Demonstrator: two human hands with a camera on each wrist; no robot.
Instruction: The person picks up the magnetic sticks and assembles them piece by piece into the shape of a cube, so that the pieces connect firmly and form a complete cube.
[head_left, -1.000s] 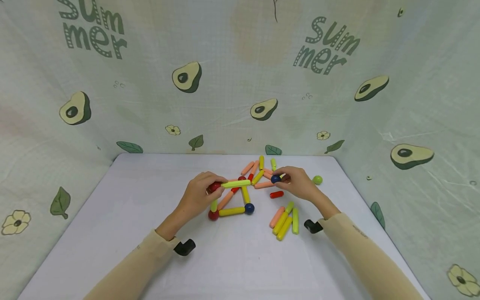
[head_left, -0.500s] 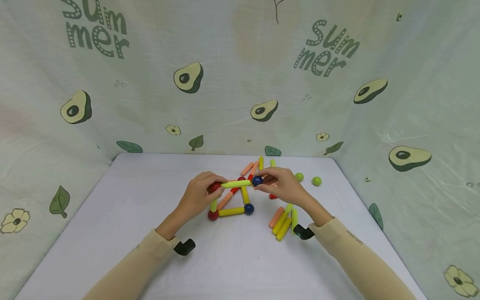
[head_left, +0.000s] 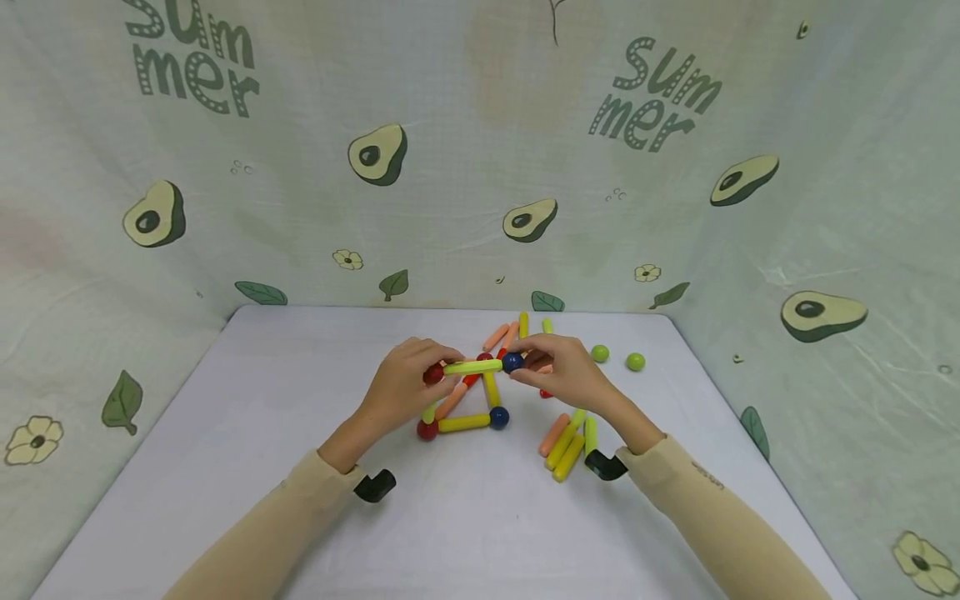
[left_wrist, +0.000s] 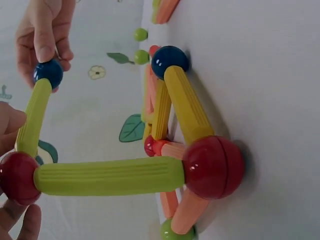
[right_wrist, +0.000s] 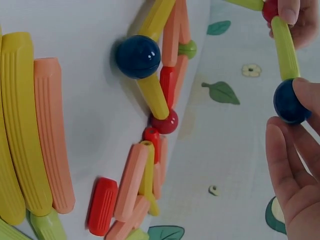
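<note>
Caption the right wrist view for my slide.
The right hand pinches a blue ball at the end of a green stick.

We see soft, even light in the head view, with faint shadows under the sleeves (head_left: 262,533) on the bench (head_left: 480,533); both wrist views look dimmer, small glints dotting the blue balls (left_wrist: 48,75).

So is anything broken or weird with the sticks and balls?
Nothing looks broken or spilled. Some loose sticks lie in a jumble, but that seems ordinary for building pieces. At the right hand, the raised blue ball meets its green stick neatly, so nothing odd stands out.
</note>
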